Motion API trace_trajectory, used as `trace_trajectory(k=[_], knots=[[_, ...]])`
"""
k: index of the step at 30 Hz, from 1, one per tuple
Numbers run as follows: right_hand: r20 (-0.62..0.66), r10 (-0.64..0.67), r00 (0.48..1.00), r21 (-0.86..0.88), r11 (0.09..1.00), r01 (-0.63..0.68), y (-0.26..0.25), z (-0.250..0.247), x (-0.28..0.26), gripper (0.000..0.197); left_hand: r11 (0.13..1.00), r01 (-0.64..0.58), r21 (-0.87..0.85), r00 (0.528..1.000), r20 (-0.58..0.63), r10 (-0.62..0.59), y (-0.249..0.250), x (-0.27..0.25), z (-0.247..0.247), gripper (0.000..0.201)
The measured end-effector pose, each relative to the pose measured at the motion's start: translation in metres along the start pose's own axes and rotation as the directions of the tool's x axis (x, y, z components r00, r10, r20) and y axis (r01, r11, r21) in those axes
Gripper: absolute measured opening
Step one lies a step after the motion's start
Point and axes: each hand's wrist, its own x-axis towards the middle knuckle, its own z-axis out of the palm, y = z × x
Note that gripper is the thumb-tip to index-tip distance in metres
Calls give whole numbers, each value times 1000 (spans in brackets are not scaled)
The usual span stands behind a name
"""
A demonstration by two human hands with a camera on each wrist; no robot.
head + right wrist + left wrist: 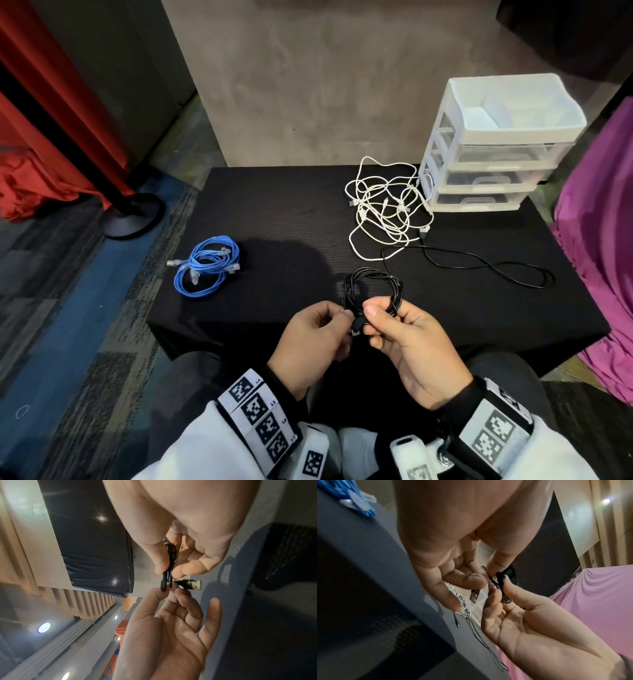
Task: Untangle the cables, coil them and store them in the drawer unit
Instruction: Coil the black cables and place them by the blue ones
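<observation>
Right hand [407, 337]: pinching the coiled black cable [371, 291] between thumb and fingers, holding the coil above the table's near edge.
Left hand [317, 337]: touching the coil's bottom strands with thumb and fingertips, beside a dangling USB plug [194, 585].
Blue cable [205, 265]: lying coiled on the black table [274, 205], left.
White cables [385, 205]: lying tangled beside the drawer unit [493, 147].
Loose black cable [479, 267]: trailing right of the tangle.
</observation>
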Motion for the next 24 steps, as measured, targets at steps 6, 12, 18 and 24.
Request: trace_trajectory(k=[6, 12, 18, 24], knots=[[-62, 23, 998, 93, 996, -17, 6, 2, 2, 14, 999, -25, -39, 995, 98, 29, -3, -5, -7, 22], [-20, -133, 991, -156, 980, 128, 13, 1, 3, 11, 994, -55, -91, 995, 78, 62, -8, -10, -12, 17], [109, -19, 994, -272, 961, 48, -3, -5, 1, 10, 975, -216, 60, 976, -8, 217, -10, -5, -18, 30], [228, 143, 963, -233, 969, -89, -8, -13, -2, 12, 980, -197, -33, 976, 88, 199, -5, -1, -18, 39]])
